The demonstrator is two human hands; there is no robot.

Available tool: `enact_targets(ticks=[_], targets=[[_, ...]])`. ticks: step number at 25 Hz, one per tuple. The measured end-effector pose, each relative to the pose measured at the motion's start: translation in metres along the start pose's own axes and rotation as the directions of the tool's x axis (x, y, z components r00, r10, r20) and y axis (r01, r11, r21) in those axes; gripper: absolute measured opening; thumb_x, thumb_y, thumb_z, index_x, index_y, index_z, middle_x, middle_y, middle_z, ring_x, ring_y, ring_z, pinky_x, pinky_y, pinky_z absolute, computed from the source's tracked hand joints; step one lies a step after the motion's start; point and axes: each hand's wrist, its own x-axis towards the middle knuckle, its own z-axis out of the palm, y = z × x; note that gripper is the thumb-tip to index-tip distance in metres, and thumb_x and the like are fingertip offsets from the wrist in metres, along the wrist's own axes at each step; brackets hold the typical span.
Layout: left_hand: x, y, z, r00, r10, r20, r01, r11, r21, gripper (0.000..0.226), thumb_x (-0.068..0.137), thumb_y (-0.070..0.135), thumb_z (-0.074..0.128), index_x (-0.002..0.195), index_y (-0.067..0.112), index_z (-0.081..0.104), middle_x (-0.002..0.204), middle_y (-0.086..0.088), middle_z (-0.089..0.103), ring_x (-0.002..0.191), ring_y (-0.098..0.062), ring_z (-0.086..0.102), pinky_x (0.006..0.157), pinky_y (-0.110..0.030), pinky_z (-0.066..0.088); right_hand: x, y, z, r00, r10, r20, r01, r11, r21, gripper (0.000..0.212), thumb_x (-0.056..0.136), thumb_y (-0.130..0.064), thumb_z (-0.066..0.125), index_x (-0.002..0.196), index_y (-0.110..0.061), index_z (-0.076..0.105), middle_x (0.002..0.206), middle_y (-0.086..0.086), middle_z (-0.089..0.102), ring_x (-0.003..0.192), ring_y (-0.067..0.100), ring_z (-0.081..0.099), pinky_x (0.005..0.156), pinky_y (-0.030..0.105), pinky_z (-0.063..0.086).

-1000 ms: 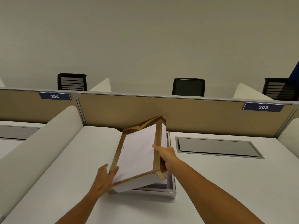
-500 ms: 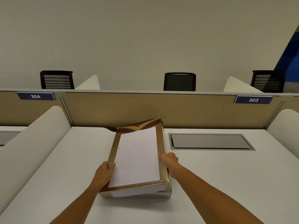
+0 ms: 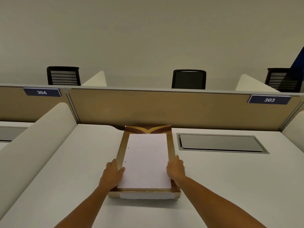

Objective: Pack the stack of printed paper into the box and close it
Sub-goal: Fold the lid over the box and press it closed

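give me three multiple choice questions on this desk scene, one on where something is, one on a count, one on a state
1. Where does the grey metal cable hatch lie relative to the gold-and-brown cardboard box lid?
A. to its right
B. to its left
C. under it

2. How many black office chairs show beyond the tan partition?
A. one
B. three
C. five

3. How does the lid sit now?
A. propped upright against the partition
B. lying apart on the white desk
C. flat over the box, one hand on each long side

Answers:
1. A, the hatch is set in the desk to the right of the lid.
2. B, one chair at left, one in the middle, one at right.
3. C, the left hand and right hand grip its long edges while it lies level.
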Motion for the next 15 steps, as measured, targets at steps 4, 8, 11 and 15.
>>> enact_targets(ticks=[4, 8, 11, 15], targets=[[0.007, 0.008, 0.003, 0.991, 0.129, 0.028, -0.132, 0.964, 0.233, 0.078, 0.096, 0.053, 0.045, 0.154, 0.013, 0.013, 0.164, -0.012, 0.011, 0.149, -0.036, 0.019, 0.119, -0.049, 0.024, 0.005, -0.002, 0.007, 0.977, -0.21, 0.027, 0.211, 0.953, -0.218, 0.073, 0.096, -0.029, 0.058, 0.155, -0.019, 0.017, 0.165, 0.008, 0.018, 0.148, 0.034, 0.027, 0.116, 0.044, 0.032], [0.016, 0.023, 0.008, 0.956, 0.268, 0.115, -0.292, 0.856, 0.427, 0.09, 0.087, 0.074, 0.017, 0.156, 0.019, -0.001, 0.165, -0.007, -0.007, 0.152, -0.031, -0.002, 0.122, -0.049, 0.004, 0.018, -0.004, 0.014, 0.922, -0.373, 0.101, 0.378, 0.819, -0.432, 0.08, 0.097, -0.058, 0.036, 0.158, -0.019, 0.002, 0.167, 0.007, -0.008, 0.154, 0.032, -0.007, 0.123, 0.047, 0.003], [0.022, 0.028, 0.014, 0.939, 0.32, 0.122, -0.339, 0.809, 0.48, 0.117, 0.059, 0.087, -0.02, 0.156, 0.023, -0.004, 0.165, -0.006, -0.01, 0.152, -0.031, -0.004, 0.121, -0.049, -0.002, 0.03, -0.004, 0.019, 0.89, -0.435, 0.139, 0.446, 0.764, -0.467, 0.088, 0.091, -0.072, 0.024, 0.158, -0.019, 0.0, 0.167, 0.005, -0.009, 0.153, 0.03, -0.01, 0.122, 0.046, -0.002], [0.028, 0.026, 0.023, 0.916, 0.39, 0.097, -0.385, 0.779, 0.496, 0.109, 0.065, 0.086, -0.018, 0.155, 0.027, -0.007, 0.165, -0.005, -0.01, 0.152, -0.031, -0.006, 0.121, -0.048, -0.006, 0.039, 0.008, 0.026, 0.883, -0.443, 0.155, 0.456, 0.733, -0.505, 0.092, 0.089, -0.075, 0.017, 0.157, -0.019, -0.006, 0.167, 0.003, -0.01, 0.153, 0.028, -0.012, 0.122, 0.043, -0.007]])
